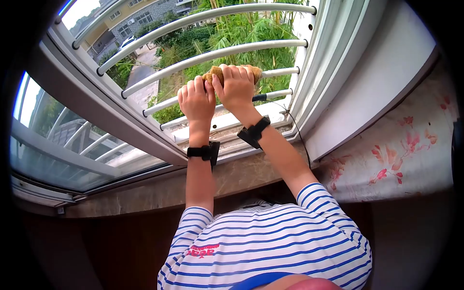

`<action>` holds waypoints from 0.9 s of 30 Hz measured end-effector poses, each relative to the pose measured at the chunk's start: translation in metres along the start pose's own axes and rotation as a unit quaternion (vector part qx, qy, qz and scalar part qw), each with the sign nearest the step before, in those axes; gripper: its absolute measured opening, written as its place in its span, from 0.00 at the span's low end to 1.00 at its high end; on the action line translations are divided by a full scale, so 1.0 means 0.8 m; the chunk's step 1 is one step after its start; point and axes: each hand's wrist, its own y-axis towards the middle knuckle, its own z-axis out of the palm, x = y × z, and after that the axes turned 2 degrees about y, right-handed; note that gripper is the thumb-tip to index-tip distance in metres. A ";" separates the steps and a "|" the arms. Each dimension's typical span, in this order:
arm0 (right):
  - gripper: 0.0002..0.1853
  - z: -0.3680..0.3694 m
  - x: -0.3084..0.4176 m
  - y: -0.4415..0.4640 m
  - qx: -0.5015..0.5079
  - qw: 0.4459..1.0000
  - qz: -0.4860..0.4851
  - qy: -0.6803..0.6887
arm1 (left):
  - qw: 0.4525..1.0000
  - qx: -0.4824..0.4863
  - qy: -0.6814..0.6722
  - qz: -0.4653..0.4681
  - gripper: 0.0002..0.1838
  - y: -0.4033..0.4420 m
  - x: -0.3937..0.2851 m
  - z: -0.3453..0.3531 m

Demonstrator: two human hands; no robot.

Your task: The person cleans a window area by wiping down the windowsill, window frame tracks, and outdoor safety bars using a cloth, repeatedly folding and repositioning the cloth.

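Note:
Both arms reach out through the window opening to a white horizontal bar of the window guard. A tan, fuzzy cloth is wrapped around that bar. My right hand is closed over the cloth, its fingers curled over the top; some cloth shows at its right side and between the hands. Just left of it, my left hand has its fingers curled over the same bar, at the cloth's left end. How much cloth lies under the left fingers is hidden.
More white bars run above and below. At the left is a sliding glass pane in its frame. A stone sill lies under the forearms. A thin black cable hangs at the right, near a floral curtain.

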 end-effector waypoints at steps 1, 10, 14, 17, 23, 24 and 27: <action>0.19 -0.007 -0.009 -0.002 0.026 0.999 -0.035 0.032 | 1.000 0.003 0.000 0.004 0.13 -0.002 0.000 -0.001; 0.28 -0.065 -0.074 -0.025 0.057 0.996 -0.070 -0.011 | 0.993 0.052 -0.093 -0.053 0.19 -0.001 -0.075 -0.014; 0.24 -0.090 -0.111 -0.026 0.025 0.999 0.004 -0.033 | 0.977 0.063 -0.204 0.030 0.16 0.003 -0.111 -0.022; 0.17 -0.113 -0.102 -0.025 0.006 0.993 0.073 0.088 | 0.906 0.216 -0.362 -0.043 0.19 -0.005 -0.128 -0.055; 0.15 -0.144 -0.065 -0.032 0.011 0.925 0.116 0.361 | 0.901 0.234 -0.365 -0.024 0.45 -0.017 -0.113 -0.103; 0.16 -0.155 -0.054 -0.027 0.034 0.923 0.092 0.372 | 0.867 0.252 -0.428 -0.034 0.45 -0.015 -0.107 -0.106; 0.16 -0.165 -0.044 -0.011 0.126 0.840 0.151 0.505 | 0.714 0.338 -0.583 -0.190 0.44 -0.023 -0.091 -0.101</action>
